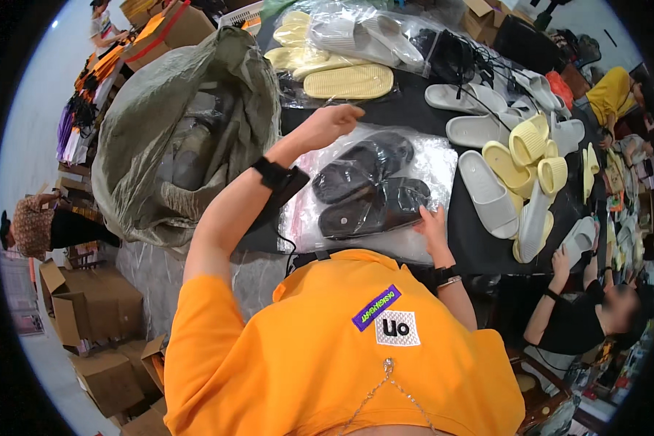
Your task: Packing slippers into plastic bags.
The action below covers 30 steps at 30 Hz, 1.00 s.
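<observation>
A pair of black slippers (367, 178) lies inside a clear plastic bag (432, 163) in front of me. The bag rests on a stack of clear plastic sheets or bags (298, 232). At the lower right of the pair, my right hand (434, 231) grips the bag near a slipper's end. Above the bag's upper left part is my left hand (330, 125), its fingers pinched together. What they hold, if anything, is too small to make out. A yellow slipper (349, 81) in plastic lies just beyond that hand.
A large grey-green woven sack (123, 174) with bagged slippers inside stands open at my left. Loose grey and yellow slippers (487, 192) cover the right of the black table (443, 123). Cardboard boxes (102, 305) are stacked lower left. At right, a co-worker (585, 320) handles a grey slipper.
</observation>
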{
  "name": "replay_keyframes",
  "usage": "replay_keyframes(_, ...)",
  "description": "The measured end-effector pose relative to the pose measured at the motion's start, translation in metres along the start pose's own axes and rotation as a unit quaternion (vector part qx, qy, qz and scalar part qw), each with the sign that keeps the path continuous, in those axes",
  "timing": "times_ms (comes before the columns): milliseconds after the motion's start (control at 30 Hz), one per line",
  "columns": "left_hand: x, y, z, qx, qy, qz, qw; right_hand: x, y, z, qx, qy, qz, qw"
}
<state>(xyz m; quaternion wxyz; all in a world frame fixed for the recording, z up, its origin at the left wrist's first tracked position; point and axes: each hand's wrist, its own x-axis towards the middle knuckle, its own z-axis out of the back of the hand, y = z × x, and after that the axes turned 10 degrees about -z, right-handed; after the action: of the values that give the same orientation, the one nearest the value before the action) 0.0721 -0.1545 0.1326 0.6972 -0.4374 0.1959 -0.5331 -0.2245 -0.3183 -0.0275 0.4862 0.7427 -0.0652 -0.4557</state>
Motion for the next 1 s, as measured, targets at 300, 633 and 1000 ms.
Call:
replay_keyframes(300, -0.127, 0.064, 0.014, -0.068, 0.139, 0.306, 0.939, 0.014, -0.005, 0.019, 0.001, -0.099, 0.007, 0.995)
replay_keyframes(633, -0.149, 0.073, -0.038, -0.195, -0.044, 0.213, 0.956, 0.025, -0.007, 0.020, 0.008, -0.107, -0.023, 0.994)
replay_keyframes(1000, -0.097, 0.070, -0.066, -0.301, 0.077, 0.161, 0.937, 0.029, -0.012, 0.032, 0.035, -0.095, -0.024, 0.995)
